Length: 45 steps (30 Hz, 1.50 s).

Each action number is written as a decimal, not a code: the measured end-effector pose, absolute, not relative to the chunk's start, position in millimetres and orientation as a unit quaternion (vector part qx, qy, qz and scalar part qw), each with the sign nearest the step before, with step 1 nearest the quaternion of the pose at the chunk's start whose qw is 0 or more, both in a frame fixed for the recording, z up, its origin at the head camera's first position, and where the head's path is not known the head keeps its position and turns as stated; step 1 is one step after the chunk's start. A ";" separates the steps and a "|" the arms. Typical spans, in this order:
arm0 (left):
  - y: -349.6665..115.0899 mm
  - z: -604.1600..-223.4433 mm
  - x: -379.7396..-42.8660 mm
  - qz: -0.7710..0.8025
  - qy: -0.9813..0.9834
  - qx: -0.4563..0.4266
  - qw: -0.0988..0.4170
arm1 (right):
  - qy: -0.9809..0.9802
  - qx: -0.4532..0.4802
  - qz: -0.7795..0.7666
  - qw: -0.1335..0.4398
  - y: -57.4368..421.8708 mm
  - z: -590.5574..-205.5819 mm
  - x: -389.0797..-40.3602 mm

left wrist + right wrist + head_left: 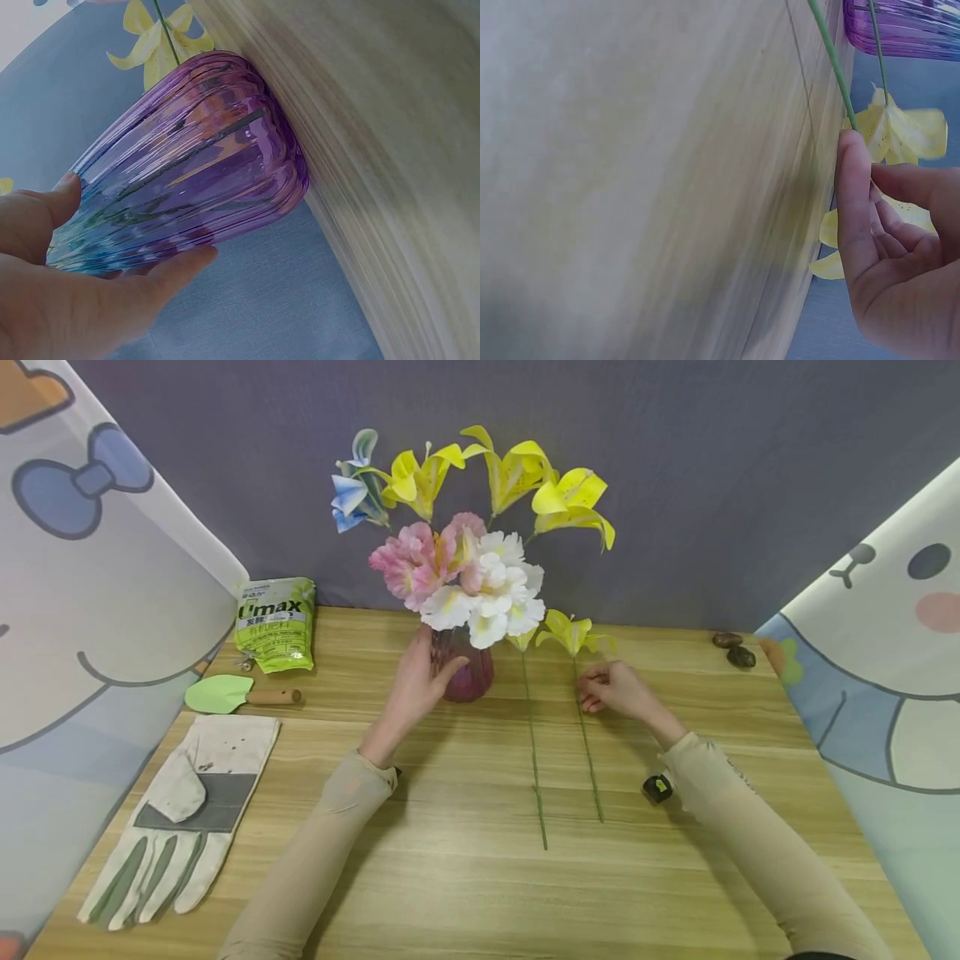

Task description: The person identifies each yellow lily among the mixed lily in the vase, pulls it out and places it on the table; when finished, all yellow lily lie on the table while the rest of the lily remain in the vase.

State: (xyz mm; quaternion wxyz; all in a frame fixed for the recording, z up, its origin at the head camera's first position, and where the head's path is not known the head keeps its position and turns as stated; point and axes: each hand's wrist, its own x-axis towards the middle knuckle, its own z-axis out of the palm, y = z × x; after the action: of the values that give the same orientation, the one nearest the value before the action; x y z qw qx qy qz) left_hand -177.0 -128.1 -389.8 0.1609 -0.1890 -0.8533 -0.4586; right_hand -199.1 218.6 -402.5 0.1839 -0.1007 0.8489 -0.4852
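Note:
My left hand [412, 685] grips the ribbed glass vase [472, 681], thumb and fingers around its side. In the left wrist view the vase [195, 157] shades from blue to purple, with stems inside. It bears three yellow lilies [420, 481], a blue flower [349, 502], pink blooms [412, 560] and white blooms [491, 585]. My right hand [621, 691] pinches the green stem [590, 760] of another yellow lily [568, 633] between thumb and fingertips, just below its bloom. Left of it lies a second lily stem [534, 752], its bloom partly hidden behind the white flowers.
At the left are a green fertilizer bag [276, 631], a light-green trowel [225, 693] with a wooden handle, and a white-and-grey work glove [191, 802]. A small black object [657, 788] lies by my right sleeve. Dark stones [738, 656] sit at the back right corner.

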 end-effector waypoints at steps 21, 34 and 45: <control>-126.7 -388.9 -178.9 -0.457 -0.852 -0.199 0.162 | 0.844 -0.122 -0.521 -0.040 229.9 -345.9 -169.1; -129.4 -391.2 -178.4 -0.455 -0.847 -0.214 0.172 | 0.668 -0.216 -0.708 -0.074 154.7 -291.4 -193.7; -131.7 -392.8 -178.5 -0.454 -0.850 -0.211 0.165 | 0.650 -0.252 -0.710 -0.104 123.3 -288.8 -220.8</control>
State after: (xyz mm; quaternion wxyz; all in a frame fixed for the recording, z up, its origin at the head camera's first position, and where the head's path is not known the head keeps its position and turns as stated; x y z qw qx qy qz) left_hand -178.5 -131.7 -392.8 0.1647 -0.2110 -0.8498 -0.4541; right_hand -220.8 123.3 -288.8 -0.1043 -0.2522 0.6495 -0.7097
